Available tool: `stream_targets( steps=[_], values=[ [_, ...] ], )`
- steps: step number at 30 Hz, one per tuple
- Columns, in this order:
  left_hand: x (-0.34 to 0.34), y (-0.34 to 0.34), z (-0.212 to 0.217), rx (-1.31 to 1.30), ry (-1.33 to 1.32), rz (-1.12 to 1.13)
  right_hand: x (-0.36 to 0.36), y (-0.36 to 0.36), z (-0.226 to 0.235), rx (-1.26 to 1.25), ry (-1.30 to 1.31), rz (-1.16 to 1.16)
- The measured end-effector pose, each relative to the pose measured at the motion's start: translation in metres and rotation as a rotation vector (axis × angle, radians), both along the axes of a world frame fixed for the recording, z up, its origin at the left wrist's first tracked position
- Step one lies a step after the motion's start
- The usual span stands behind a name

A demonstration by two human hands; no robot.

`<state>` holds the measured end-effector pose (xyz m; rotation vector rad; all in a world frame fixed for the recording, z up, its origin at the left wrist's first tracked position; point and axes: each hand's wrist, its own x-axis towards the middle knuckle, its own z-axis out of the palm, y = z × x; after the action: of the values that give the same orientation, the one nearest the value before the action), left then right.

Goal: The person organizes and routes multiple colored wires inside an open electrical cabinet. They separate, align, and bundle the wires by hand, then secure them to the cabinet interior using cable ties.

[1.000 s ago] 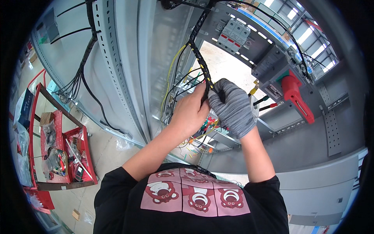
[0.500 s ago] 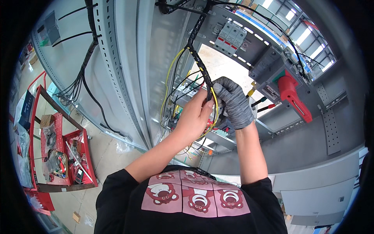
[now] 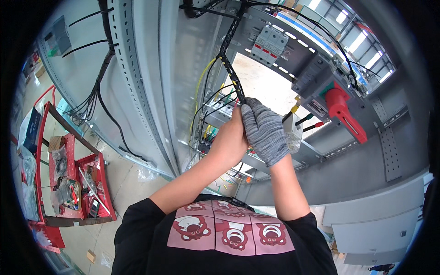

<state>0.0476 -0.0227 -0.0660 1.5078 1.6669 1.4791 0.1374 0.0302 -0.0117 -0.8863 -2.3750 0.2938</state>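
Note:
A black-wrapped wire bundle (image 3: 233,73) with yellow bits showing hangs down inside the grey metal cabinet. My bare left hand (image 3: 229,143) is closed round its lower end. Against it, my right hand (image 3: 264,132), in a grey knitted glove, grips the same bundle, fingers pointing up. The two hands touch and hide the wires between them. Thin black wires and a yellow-green wire (image 3: 197,94) branch off the bundle to the left. Behind my left hand, partly covered, is a row of terminals (image 3: 222,108) with several wires leading to it.
A red rotary handle (image 3: 341,110) juts out on the right, near thick cable ends (image 3: 306,120) in yellow, black and red. White fuse holders (image 3: 270,45) sit above. Another cable harness (image 3: 104,68) runs along the left panel. A red cart (image 3: 73,174) with tools and parts stands at left.
My right hand has come down and turned, its fingers now lying along the bundle. My left hand has closed in beside it, and the yellow wire loop below is now hidden.

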Motion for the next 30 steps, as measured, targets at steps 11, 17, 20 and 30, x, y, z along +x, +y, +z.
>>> stream_targets(
  steps=[11, 17, 20, 30],
  values=[
    [0.016, 0.013, -0.097, 0.066, -0.516, -0.437, -0.007, 0.048, -0.035, -1.028, 0.562, 0.304],
    [0.025, -0.017, -0.117, 0.026, -0.601, -0.523, -0.004, 0.053, -0.046, -1.409, 0.776, 0.445],
    [0.035, -0.034, -0.136, -0.050, -0.625, -0.538, -0.006, 0.055, -0.047, -1.520, 0.793, 0.568],
    [0.089, -0.073, -0.159, -0.189, -0.858, -0.248, -0.005, 0.058, -0.052, -1.193, 0.647, 0.621]
  ],
)
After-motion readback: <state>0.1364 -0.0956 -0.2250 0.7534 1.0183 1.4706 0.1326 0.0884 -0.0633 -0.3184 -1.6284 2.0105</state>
